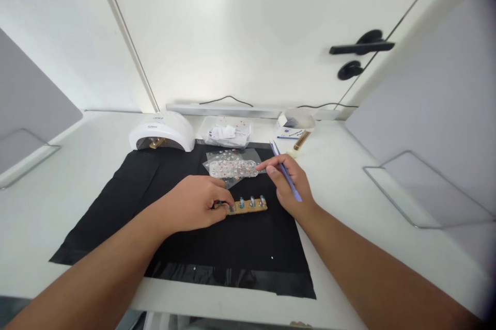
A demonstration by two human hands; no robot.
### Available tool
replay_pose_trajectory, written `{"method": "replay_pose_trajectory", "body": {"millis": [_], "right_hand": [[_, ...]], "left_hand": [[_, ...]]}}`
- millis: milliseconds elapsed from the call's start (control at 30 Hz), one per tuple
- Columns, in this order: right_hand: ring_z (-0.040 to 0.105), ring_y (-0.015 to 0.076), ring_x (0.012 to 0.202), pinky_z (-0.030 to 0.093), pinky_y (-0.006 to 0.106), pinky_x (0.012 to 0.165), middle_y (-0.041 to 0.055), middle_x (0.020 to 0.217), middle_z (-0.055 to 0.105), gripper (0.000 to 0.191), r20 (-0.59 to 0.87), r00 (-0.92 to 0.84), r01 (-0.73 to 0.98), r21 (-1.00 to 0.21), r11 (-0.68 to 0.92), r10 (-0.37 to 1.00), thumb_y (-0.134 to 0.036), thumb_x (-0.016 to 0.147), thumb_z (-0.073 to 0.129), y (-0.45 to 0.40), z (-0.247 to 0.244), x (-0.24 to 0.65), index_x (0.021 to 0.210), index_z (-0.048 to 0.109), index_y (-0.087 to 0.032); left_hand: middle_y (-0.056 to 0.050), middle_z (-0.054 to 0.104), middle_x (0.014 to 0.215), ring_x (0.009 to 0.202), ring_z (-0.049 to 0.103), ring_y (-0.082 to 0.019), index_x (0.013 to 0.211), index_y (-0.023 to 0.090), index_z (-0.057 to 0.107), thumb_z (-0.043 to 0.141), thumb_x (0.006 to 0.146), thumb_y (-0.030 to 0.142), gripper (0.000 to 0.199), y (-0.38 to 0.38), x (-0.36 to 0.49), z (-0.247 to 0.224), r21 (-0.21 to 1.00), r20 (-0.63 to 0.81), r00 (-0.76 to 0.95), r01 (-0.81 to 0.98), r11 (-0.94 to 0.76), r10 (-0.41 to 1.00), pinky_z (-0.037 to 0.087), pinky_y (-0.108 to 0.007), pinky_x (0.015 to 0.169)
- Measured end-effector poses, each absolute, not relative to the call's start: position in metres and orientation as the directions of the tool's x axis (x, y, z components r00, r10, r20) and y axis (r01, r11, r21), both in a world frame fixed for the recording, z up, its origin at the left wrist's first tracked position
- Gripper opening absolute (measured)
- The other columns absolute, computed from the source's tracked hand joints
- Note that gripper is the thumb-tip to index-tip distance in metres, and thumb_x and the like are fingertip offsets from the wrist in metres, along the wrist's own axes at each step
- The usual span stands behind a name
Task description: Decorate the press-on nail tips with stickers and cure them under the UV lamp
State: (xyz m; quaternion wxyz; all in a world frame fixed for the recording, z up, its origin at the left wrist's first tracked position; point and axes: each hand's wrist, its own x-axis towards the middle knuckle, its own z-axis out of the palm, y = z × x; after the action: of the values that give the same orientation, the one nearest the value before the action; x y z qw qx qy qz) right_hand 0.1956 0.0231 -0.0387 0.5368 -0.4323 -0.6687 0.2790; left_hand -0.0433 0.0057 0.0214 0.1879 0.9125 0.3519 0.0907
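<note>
My left hand [199,203] is closed with bent fingers at the left end of a tan strip [250,206]. Several small glossy decorated pieces, which look like false nails [252,201], stand along that strip; those by the left fingertips are partly hidden. In my right hand [290,183] slim blue tweezers [287,175] lie slanted across the palm, their two thin points upward. The right index finger reaches left to the edge of a clear bumpy-edged tray of tiny decorations [232,169]. Transparent sticker sheets [248,154] lie under and behind this tray.
A black cloth [228,247] covers the middle of the white table [337,268]. Behind stand a white domed nail lamp [163,127], a plastic container with white papers [227,131] and a small open box [295,122]. Wire-framed grey panels [430,190] flank both sides.
</note>
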Motion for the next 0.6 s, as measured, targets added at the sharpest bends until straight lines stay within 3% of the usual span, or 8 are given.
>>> {"method": "replay_pose_trajectory", "body": {"millis": [67,167,333,467,600], "right_hand": [[0.061,0.015,0.069,0.047,0.031,0.068,0.0034,0.089,0.073,0.016,0.509,-0.063,0.327,-0.802,0.499,0.859,-0.034,0.093,0.056,0.022,-0.039,0.194,0.086,0.061,-0.021],[0.063,0.0179,0.079,0.048,0.033,0.074,0.004,0.086,0.07,0.014,0.625,-0.086,0.357,-0.708,0.61,0.776,-0.03,0.093,0.055,0.019,-0.035,0.192,0.083,0.061,-0.022],[0.06,0.0175,0.08,0.047,0.032,0.075,0.0023,0.082,0.065,0.013,0.78,-0.137,0.358,-0.536,0.764,0.611,-0.026,0.095,0.05,0.01,0.0,0.197,0.093,0.063,-0.025],[0.059,0.017,0.079,0.047,0.031,0.075,0.0024,0.083,0.066,0.015,0.707,-0.366,0.428,-0.449,0.784,0.605,-0.024,0.096,0.049,0.003,0.028,0.216,0.094,0.063,-0.025],[0.059,0.0194,0.078,0.048,0.033,0.072,0.0051,0.079,0.067,0.018,0.56,-0.525,0.575,-0.323,0.752,0.641,-0.023,0.096,0.046,0.001,0.021,0.238,0.098,0.064,-0.021]], "left_hand": [[0.0,0.071,0.091,0.078,0.066,-0.015,0.096,0.024,0.075,0.056,0.083,0.018,0.023,0.005,-0.045,0.022,0.398,0.036,0.745,0.601,-0.693,0.666,0.046,-0.025,0.069],[0.0,0.072,0.092,0.078,0.065,-0.015,0.098,0.026,0.075,0.059,0.083,0.023,0.022,0.004,-0.047,0.022,0.378,0.044,0.755,0.593,-0.711,0.654,0.045,-0.024,0.07],[0.0,0.07,0.087,0.08,0.064,-0.016,0.1,0.028,0.076,0.06,0.084,0.028,0.022,0.004,-0.048,0.022,0.354,0.04,0.733,0.625,-0.696,0.679,0.043,-0.025,0.069],[0.0,0.069,0.089,0.081,0.063,-0.017,0.099,0.029,0.076,0.062,0.082,0.029,0.022,0.003,-0.05,0.021,0.362,0.05,0.726,0.627,-0.69,0.686,0.042,-0.025,0.07],[0.0,0.069,0.088,0.078,0.063,-0.016,0.1,0.03,0.076,0.064,0.078,0.026,0.025,0.001,-0.051,0.02,0.371,0.056,0.715,0.633,-0.68,0.696,0.042,-0.024,0.068]]}}
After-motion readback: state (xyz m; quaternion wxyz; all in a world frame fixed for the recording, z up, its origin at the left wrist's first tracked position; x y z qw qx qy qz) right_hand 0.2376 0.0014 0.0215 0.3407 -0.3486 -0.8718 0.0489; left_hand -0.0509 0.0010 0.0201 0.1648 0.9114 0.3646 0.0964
